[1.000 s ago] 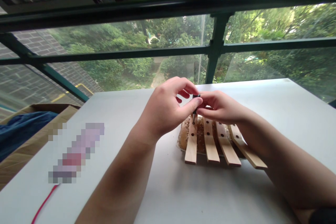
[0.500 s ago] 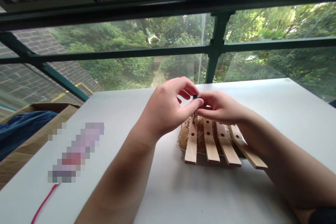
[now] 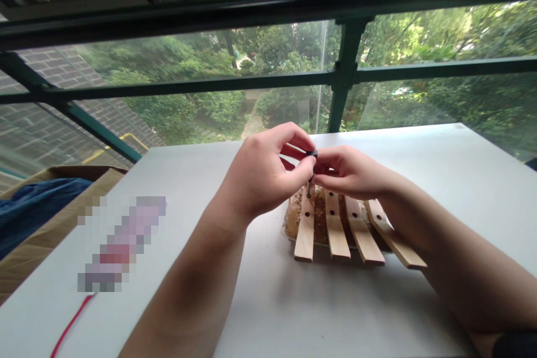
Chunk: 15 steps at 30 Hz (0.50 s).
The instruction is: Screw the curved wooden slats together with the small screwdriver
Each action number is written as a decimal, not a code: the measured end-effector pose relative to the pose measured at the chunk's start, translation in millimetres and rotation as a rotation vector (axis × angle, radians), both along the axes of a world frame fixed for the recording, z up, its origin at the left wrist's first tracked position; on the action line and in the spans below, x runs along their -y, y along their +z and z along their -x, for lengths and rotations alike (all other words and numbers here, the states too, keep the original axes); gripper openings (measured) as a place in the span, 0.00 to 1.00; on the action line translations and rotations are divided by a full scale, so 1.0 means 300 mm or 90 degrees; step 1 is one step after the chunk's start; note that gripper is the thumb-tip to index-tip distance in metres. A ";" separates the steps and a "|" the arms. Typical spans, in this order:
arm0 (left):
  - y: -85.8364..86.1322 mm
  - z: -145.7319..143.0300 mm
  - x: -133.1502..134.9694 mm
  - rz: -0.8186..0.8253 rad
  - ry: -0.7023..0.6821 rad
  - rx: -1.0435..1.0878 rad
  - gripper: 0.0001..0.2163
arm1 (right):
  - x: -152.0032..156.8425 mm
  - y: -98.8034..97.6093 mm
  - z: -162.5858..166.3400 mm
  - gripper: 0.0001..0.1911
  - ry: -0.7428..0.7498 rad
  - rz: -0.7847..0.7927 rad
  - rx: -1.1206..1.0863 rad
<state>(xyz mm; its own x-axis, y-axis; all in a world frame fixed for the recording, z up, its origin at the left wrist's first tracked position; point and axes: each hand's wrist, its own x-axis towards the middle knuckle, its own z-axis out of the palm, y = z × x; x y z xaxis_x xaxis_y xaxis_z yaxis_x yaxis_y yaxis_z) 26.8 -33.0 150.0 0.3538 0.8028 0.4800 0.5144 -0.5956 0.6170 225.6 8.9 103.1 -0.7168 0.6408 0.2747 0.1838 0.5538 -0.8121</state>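
My left hand (image 3: 274,170) is closed in a pinch, thumb and fingers on the dark handle of a small screwdriver (image 3: 311,154). The tool stands nearly upright, its thin metal shaft reaching down to the upper visible hole of the leftmost wooden slat (image 3: 305,238). From the other side, my right hand (image 3: 350,170) has its fingertips closed round the lower handle, partly hidden by my left thumb. Several pale slats with dark holes lie side by side across a lumpy brown base (image 3: 292,221) with a clear, shiny covering. The slats' far ends are behind my hands.
A white table (image 3: 201,190) bears all this. At its left lies a pixelated flat object (image 3: 126,246) with a red cord (image 3: 71,324). A cardboard box (image 3: 104,179) holding blue cloth (image 3: 42,196) stands beyond the left edge. Green-framed windows (image 3: 344,72) rise behind the table.
My left thumb and fingertips have shifted slightly left, and more of the screwdriver's dark handle shows. My right hand, the slats and the base stay nearly where they were.
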 end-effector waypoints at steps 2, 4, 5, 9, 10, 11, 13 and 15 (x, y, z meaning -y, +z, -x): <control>0.000 -0.001 0.000 -0.008 -0.001 -0.005 0.08 | 0.000 -0.001 0.002 0.05 -0.006 0.003 0.006; 0.001 -0.003 0.000 -0.020 -0.003 -0.011 0.08 | -0.001 -0.003 0.004 0.05 -0.015 0.004 0.010; 0.001 -0.004 0.000 -0.029 -0.003 -0.014 0.08 | -0.001 -0.003 0.004 0.05 -0.018 0.006 0.012; -0.002 -0.007 0.000 -0.063 0.003 -0.022 0.06 | 0.000 -0.004 0.004 0.06 -0.030 0.006 0.026; -0.002 -0.008 0.000 -0.067 0.003 -0.022 0.05 | -0.001 -0.004 0.003 0.06 -0.033 0.002 0.031; -0.003 -0.008 0.000 -0.068 0.002 -0.021 0.05 | -0.001 -0.004 0.002 0.07 -0.037 -0.003 0.035; -0.004 -0.007 0.001 -0.068 -0.002 -0.017 0.05 | -0.001 -0.005 -0.001 0.06 -0.035 -0.009 0.035; -0.005 -0.006 0.002 -0.065 -0.006 -0.010 0.06 | 0.000 -0.004 -0.004 0.04 -0.025 -0.011 0.030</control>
